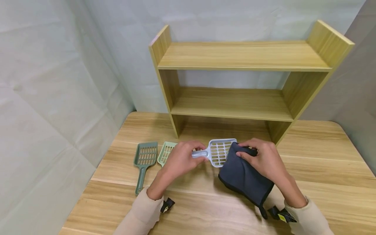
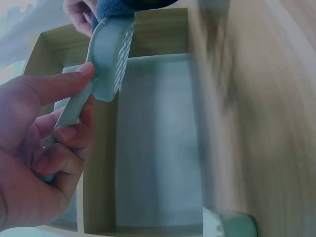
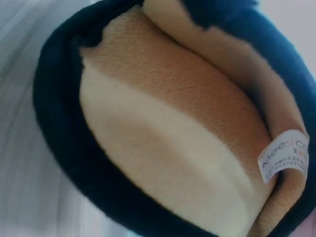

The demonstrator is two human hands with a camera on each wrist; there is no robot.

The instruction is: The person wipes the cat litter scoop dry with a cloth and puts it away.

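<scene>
My left hand (image 1: 182,158) grips a pale blue slotted litter scoop (image 1: 207,152) by its handle, the scoop's head pointing right. In the left wrist view, thumb and fingers wrap the handle of this scoop (image 2: 107,52). My right hand (image 1: 266,160) pinches the upper edge of a dark fabric pouch (image 1: 245,176) with black trim and a small loop. The pouch overlaps the right edge of the scoop's head. In the right wrist view its opening shows a tan fleece lining (image 3: 163,118) and a white printed label (image 3: 285,155); the right fingers are mostly hidden there.
A dark green litter scoop (image 1: 142,174) lies on the wooden table (image 1: 205,209) at the left. Beside it is a light green scoop (image 1: 161,157), partly hidden behind my left hand. A two-tier wooden shelf (image 1: 232,112) stands at the back. Pale cloth walls surround the table.
</scene>
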